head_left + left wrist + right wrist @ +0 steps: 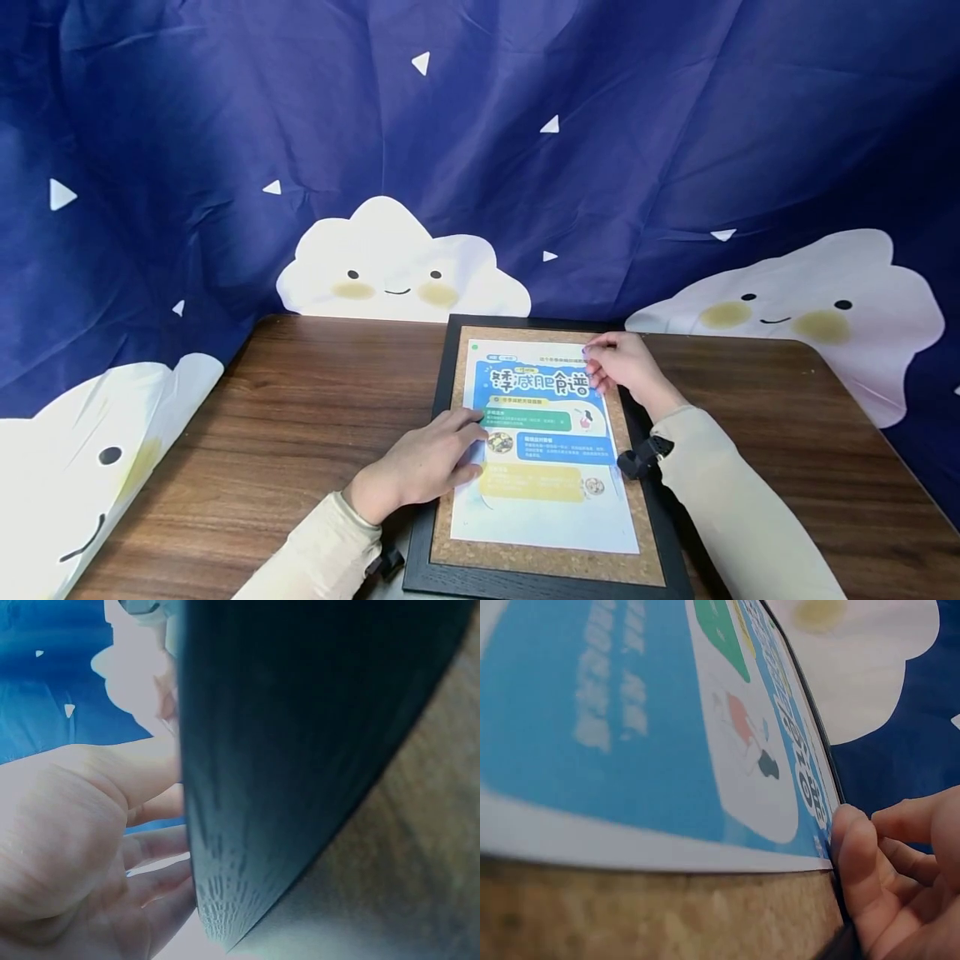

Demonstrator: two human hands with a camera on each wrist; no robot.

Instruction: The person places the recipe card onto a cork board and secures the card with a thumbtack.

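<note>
A printed sheet of paper (547,521) with Chinese text lies on a cork board (540,565) in a black frame (525,581). A small green thumbtack (475,347) sits at the sheet's top left corner. My left hand (423,458) rests over the frame's left side, its spread fingertips on the paper's left edge. At the top right corner, my right hand (618,362) pinches a small bluish-purple thumbtack (586,351) against the sheet. In the right wrist view, the fingertips (859,847) meet at that corner and mostly hide the tack.
The board lies on a brown wooden table (315,400). Behind it hangs a dark blue cloth (450,125) with white smiling clouds and triangles. Dark wrist straps (645,457) sit at both sleeves. The black frame edge (262,787) fills much of the left wrist view.
</note>
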